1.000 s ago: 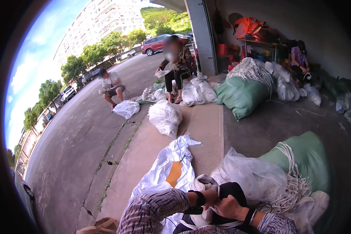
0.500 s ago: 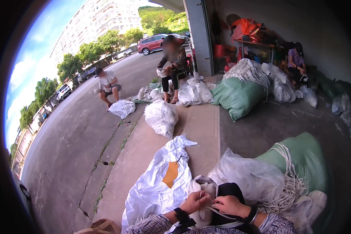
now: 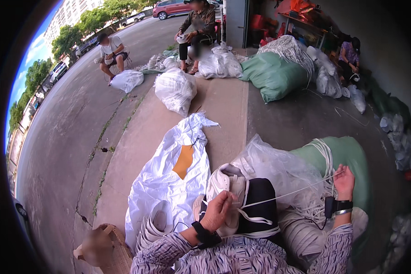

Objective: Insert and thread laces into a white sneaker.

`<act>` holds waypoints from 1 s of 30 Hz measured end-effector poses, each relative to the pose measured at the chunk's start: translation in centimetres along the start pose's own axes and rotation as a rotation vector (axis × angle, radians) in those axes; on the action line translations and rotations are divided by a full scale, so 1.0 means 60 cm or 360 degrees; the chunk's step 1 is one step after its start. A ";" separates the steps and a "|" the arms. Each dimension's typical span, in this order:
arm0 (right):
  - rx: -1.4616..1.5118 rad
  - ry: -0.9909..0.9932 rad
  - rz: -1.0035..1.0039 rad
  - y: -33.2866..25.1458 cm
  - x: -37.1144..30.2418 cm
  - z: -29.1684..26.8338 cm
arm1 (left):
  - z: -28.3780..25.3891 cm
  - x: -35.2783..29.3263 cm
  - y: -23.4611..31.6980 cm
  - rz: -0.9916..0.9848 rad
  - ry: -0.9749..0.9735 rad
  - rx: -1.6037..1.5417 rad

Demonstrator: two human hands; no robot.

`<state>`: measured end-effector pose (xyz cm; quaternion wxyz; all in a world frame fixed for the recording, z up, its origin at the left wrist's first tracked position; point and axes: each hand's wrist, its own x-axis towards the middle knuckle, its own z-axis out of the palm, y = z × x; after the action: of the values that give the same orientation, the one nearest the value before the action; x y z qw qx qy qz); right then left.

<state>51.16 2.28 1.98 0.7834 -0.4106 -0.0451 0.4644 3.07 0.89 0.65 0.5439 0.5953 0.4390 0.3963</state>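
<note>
A pale beige shoe [image 3: 218, 181] sits over my lap, toe away from me, beside a dark cloth-covered knee [image 3: 263, 197]. At its lacing my left hand [image 3: 218, 212] is closed in a pinch; what lies between the fingertips is hidden. Out to the right and raised, my right hand [image 3: 344, 181] pinches a white shoelace [image 3: 287, 194], drawn taut from the shoe. Loose lace loops hang over the dark cloth below. Left of my lap stand several pale shoes [image 3: 159, 220], set close together on a white sheet [image 3: 157, 187].
A clear plastic bag [image 3: 278, 171] and a green sack [image 3: 351, 157] with bundled white laces [image 3: 326, 157] lie to the right. A woven basket [image 3: 118, 246] stands at lower left. Ahead are a stuffed white bag [image 3: 174, 90], a large green sack [image 3: 274, 75] and three seated people.
My right hand has moved up and out to the right, drawing the shoelace out straight. My left hand has shifted slightly up and left. The view has tilted downward.
</note>
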 end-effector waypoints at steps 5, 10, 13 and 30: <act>0.0146 -0.0174 -0.0202 -0.107 0.043 -0.132 | -0.007 -0.006 -0.006 -0.0139 0.0354 0.0246; -0.0973 -0.0526 0.0256 0.148 -0.140 0.128 | -0.022 -0.032 -0.014 -0.0170 0.0195 0.0132; -0.1531 -0.1379 0.0465 0.243 -0.231 0.209 | -0.024 -0.037 -0.011 -0.0252 0.0233 -0.0324; -0.1614 -0.1391 0.0635 0.344 -0.273 0.265 | -0.018 -0.056 -0.023 -0.0301 0.0215 -0.0036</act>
<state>20.49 4.09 3.43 0.3049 -0.5015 -0.4912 0.6437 0.91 -1.97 -0.59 0.5546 0.5171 0.5244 0.3874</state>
